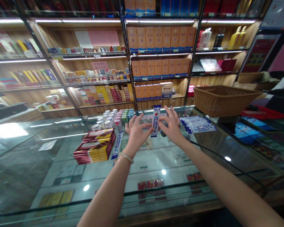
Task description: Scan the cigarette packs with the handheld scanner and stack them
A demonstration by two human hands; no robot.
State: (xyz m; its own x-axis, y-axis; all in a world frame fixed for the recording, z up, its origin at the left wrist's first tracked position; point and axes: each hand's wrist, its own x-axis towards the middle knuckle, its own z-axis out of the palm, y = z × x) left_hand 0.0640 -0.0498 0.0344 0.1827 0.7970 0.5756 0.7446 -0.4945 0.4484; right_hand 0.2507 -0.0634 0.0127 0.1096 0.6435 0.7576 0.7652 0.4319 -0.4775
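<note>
A blue-and-white wrapped candy stick (155,121) with a small red fruit picture is held upright above the glass counter. My left hand (140,130) pinches its lower left edge between thumb and forefinger, the other fingers raised. At its right edge, my right hand (170,124) closes thumb and forefinger on it. Another such candy stick (117,145) lies left of my left wrist, beside stacked red-and-yellow chocolate bars (96,146). To the right of my right hand, a pile of similar candy sticks (197,124) rests on the counter.
Small clear-and-white jars (106,119) and pink and green packs (126,116) stand in rows behind the chocolate bars. A wicker basket (223,100) sits at the back right. A black cable (224,157) crosses the glass counter (161,160). Stocked shelves rise behind.
</note>
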